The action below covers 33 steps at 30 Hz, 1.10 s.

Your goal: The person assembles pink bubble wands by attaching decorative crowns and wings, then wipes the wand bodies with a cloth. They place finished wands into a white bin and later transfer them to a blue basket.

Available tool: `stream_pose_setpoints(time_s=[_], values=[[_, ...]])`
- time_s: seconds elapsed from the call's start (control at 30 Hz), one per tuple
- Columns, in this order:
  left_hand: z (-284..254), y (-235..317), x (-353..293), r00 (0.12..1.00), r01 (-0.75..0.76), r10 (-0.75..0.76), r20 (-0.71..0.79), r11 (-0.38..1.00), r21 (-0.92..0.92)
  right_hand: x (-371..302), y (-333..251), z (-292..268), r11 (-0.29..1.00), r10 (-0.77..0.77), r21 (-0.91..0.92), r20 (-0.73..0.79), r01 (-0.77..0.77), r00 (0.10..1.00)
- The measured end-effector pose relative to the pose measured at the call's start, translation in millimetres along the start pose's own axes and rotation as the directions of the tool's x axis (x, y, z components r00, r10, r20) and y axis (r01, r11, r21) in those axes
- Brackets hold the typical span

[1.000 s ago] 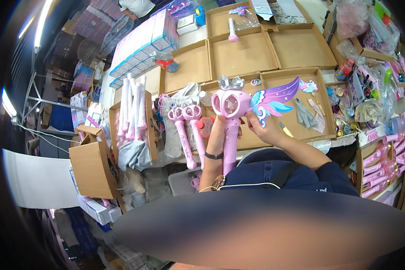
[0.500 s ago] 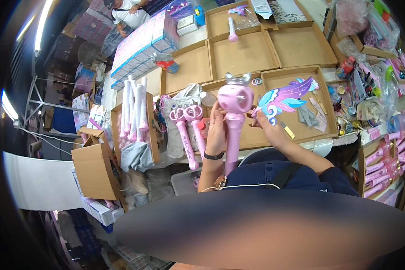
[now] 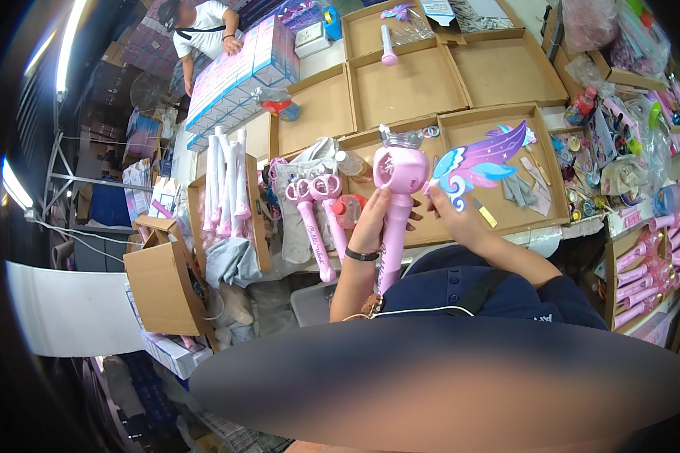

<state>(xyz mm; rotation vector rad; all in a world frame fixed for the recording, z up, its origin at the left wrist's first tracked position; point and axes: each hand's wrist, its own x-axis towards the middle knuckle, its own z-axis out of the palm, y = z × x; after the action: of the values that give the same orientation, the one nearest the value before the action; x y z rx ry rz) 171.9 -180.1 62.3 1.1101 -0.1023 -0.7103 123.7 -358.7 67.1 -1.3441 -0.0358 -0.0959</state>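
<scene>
My left hand (image 3: 370,223) is wrapped round the upper handle of a pink toy wand (image 3: 402,172), just under its round, openwork head. The wand stands nearly upright and carries a silvery crown-like top. Between the fingertips of my right hand (image 3: 456,220) is the narrow base of a purple, pink and blue wing-shaped piece (image 3: 482,164). That base is close to the right side of the wand's head; whether they touch I cannot tell. Left of my left hand, two more pink wands (image 3: 312,234) lie on a grey cloth (image 3: 291,219).
Shallow cardboard trays (image 3: 499,113) cover the bench, one holding a yellow-handled knife (image 3: 485,214) and grey cloth scraps (image 3: 517,194). A box of white-and-pink sticks (image 3: 224,181) stands left. Pink wands (image 3: 642,283) fill a box at right. Another person (image 3: 208,30) stands behind stacked cartons (image 3: 242,79).
The wand has turned in my left hand, so lettering on its handle and another side of its head now show. The other person has moved right, one hand now on the cartons.
</scene>
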Motion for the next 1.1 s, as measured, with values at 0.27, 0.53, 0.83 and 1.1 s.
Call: stream_pose_setpoints(time_s=[0.27, 0.53, 0.83, 1.1], values=[[29, 3, -7, 0.980, -0.063, 0.078, -0.183, 0.994, 0.089, 0, 14, 5, 0.989, -0.099, -0.118, -0.081, 0.089, 0.992], [36, -3, -7, 0.935, -0.041, 0.195, -0.297, 0.890, 0.453, -4, 23, 7, 0.993, 0.053, -0.100, -0.098, -0.063, 0.994], [32, 1, -4, 0.890, -0.078, 0.354, -0.286, 0.738, 0.671, 9, 18, 21, 0.996, 0.079, 0.040, -0.135, -0.074, 0.988], [33, 3, -6, 0.951, -0.087, 0.171, -0.258, 0.948, 0.308, 8, 6, -3, 0.996, 0.080, -0.057, 0.078, -0.075, 0.994]])
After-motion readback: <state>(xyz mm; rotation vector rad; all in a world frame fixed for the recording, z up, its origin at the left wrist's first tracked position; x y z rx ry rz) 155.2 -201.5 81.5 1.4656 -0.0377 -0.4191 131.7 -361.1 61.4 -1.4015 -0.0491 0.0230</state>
